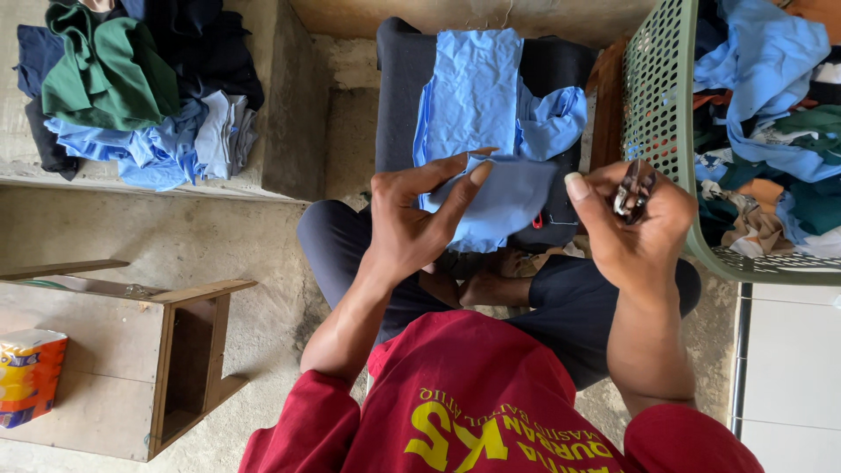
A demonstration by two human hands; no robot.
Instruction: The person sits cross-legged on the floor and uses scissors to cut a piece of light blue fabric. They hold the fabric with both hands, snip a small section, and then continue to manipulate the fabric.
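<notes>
**Blue cloth in one hand, small snips in the other**

Where the person sits cross-legged on the concrete floor, cloth lies on nearly every side. At ten o'clock a heap of folded garments, green, navy and light blue, rests on a raised concrete ledge. At three o'clock a green perforated laundry basket stands tilted, stuffed with more blue, green and orange fabric, its rim just beside the right hand. At eight o'clock a low wooden stool lies on its side, with a colourful wrapped packet near it at the frame's left edge. Straight ahead at twelve o'clock a dark block carries a long light-blue garment draped over it, which hangs toward the lap and sits between the hands and the wall.

The left hand is partly closed: thumb and forefinger pinch the edge of a light-blue piece of cloth held up at the centre, the other fingers curled behind it. The right hand is closed around small metal snips, with the forefinger stretched out toward the cloth's right edge, close to it; whether it touches cannot be told. The blades point to twelve o'clock, clear of the fabric.
</notes>
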